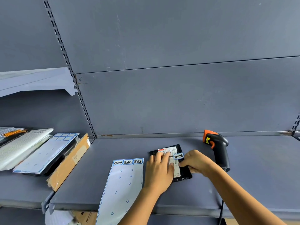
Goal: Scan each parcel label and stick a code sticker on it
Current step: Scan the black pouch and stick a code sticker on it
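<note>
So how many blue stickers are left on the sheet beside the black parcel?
3, in a row along the sheet's far edge: left, middle, right. A fourth sits on the parcel label by the right hand.

Grey metal shelf [113, 148], slotted upright [80, 98]

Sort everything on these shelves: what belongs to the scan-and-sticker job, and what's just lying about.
In the job: black parcel, label, code sticker, sticker sheet, scanner, left hand, right hand.
Lying about: cardboard box, spent sheet, white mailers, all on the left shelf.
</note>
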The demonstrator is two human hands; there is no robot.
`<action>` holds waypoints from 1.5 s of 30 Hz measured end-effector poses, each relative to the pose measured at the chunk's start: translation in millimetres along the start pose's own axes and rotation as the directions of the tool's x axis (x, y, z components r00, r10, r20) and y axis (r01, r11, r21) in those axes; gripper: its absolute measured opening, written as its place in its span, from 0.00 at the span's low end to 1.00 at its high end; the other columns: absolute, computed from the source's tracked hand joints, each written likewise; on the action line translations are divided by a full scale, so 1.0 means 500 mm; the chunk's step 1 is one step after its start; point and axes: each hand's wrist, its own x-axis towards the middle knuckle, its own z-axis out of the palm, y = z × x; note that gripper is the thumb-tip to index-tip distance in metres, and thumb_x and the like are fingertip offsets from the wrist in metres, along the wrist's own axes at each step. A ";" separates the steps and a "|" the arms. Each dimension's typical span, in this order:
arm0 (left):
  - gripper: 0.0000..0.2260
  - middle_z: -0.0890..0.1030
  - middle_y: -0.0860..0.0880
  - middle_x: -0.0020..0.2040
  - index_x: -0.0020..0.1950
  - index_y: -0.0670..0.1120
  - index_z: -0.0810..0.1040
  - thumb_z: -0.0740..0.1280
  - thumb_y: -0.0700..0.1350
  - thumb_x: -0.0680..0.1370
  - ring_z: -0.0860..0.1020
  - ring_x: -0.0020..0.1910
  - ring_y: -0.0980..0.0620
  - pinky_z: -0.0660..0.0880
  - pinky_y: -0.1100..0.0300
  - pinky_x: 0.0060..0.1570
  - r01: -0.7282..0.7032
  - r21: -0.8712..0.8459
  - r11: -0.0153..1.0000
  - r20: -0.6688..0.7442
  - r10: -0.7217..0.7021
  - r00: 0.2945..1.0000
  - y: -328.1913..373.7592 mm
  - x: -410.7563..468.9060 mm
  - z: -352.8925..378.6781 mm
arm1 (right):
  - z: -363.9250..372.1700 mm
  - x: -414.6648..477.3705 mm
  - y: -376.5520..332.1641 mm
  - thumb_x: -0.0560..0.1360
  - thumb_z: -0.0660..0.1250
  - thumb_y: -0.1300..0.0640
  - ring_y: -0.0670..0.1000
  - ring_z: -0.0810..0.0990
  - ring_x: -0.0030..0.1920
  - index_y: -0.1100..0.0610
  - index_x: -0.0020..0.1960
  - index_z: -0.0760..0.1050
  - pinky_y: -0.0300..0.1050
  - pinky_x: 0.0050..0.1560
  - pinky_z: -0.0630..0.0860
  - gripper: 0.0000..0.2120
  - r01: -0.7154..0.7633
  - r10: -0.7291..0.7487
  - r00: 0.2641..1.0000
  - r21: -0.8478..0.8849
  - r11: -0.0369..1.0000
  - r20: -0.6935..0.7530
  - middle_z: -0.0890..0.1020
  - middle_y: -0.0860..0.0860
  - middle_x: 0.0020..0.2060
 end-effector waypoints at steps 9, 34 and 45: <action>0.09 0.75 0.58 0.51 0.57 0.50 0.75 0.61 0.42 0.79 0.73 0.55 0.57 0.68 0.66 0.52 0.279 -0.438 0.855 -0.074 -0.343 0.936 -0.061 -0.037 -0.076 | 0.010 -0.017 0.015 0.75 0.57 0.75 0.63 0.81 0.52 0.68 0.56 0.75 0.51 0.41 0.81 0.13 0.071 -0.100 0.995 0.569 0.819 0.019 0.82 0.65 0.51; 0.08 0.79 0.50 0.35 0.39 0.47 0.74 0.61 0.45 0.78 0.75 0.37 0.45 0.73 0.53 0.34 -0.380 -0.446 0.810 0.215 0.509 0.833 0.587 -0.258 0.031 | -0.396 -0.812 0.498 0.73 0.61 0.73 0.57 0.83 0.48 0.61 0.57 0.76 0.51 0.50 0.79 0.16 0.518 0.110 0.621 0.512 0.685 -0.776 0.84 0.58 0.50; 0.09 0.81 0.48 0.45 0.48 0.48 0.74 0.57 0.49 0.79 0.78 0.46 0.45 0.69 0.57 0.38 -0.674 -0.534 0.511 0.427 0.851 0.307 0.784 -0.576 0.123 | -0.207 -1.223 0.698 0.76 0.60 0.70 0.58 0.82 0.53 0.56 0.57 0.75 0.56 0.54 0.77 0.14 0.551 0.521 0.189 0.529 0.646 -0.833 0.83 0.57 0.53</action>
